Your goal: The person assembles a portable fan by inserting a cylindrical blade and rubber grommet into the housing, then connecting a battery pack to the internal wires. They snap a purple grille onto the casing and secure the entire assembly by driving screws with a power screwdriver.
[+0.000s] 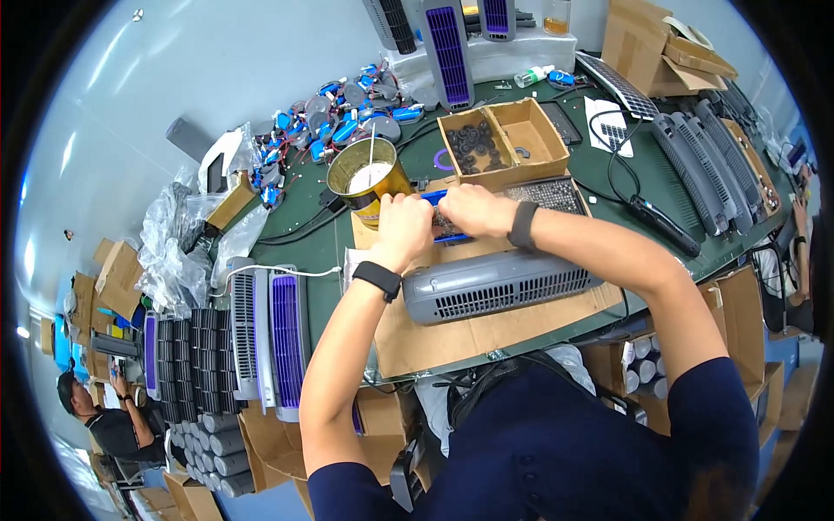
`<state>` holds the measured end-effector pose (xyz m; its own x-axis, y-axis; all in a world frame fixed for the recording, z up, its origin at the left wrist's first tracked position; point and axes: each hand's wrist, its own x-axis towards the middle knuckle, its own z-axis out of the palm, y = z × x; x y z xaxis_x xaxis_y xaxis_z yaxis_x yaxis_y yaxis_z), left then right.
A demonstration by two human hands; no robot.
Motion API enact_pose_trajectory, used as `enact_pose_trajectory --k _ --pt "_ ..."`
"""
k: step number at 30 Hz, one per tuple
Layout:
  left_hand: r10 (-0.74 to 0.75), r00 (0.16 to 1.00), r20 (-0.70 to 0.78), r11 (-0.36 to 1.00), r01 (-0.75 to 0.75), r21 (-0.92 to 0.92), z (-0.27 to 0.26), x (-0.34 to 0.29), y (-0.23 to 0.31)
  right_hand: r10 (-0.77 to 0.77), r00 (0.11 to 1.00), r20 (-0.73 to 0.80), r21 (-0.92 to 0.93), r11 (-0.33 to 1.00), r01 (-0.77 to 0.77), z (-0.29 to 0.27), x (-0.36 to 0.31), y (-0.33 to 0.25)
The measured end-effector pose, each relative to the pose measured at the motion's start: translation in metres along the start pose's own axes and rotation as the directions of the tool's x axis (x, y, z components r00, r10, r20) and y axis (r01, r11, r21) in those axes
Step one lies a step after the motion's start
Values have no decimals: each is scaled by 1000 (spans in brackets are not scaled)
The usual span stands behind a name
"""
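Note:
Both my hands meet over a small blue tray (453,238) of tiny dark parts, probably screws, which they partly cover. My left hand (407,227) is at the tray's left side, beside a yellow and black can (382,208), fingers bent together. Reaching in from the right, my right hand (473,211) has its fingers curled down at the tray. What either hand's fingertips hold, if anything, is hidden. Just in front of them a long grey slotted housing (504,286) lies on flat cardboard (434,346). Inside the can is white material with a thin stick standing in it.
Behind my hands stands a cardboard box (526,176) with black round parts. Blue-wrapped motors with wires (347,130) are heaped at the far left. Grey housings (695,174) line the right, near a black cylindrical tool with a cord (665,224). A person (113,425) sits far left.

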<state>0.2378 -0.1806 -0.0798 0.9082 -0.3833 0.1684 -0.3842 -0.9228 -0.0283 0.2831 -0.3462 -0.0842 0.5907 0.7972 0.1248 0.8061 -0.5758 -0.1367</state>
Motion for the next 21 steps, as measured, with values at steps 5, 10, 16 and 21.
enact_pose_trajectory --k 5,10,16,21 --pt "43 997 -66 996 -37 86 21 3 -6 -5 999 -40 8 1000 5 3 7 6" --pt "-18 998 -67 996 11 -93 24 2 -7 29 999 -37 66 997 -27 1 7 15" --pt "-55 990 -130 965 19 -261 19 3 -5 67 996 -54 191 980 -55 14 7 27" --pt "-69 989 -132 907 7 -422 12 -6 -14 36 997 -74 227 974 -18 11 9 20"
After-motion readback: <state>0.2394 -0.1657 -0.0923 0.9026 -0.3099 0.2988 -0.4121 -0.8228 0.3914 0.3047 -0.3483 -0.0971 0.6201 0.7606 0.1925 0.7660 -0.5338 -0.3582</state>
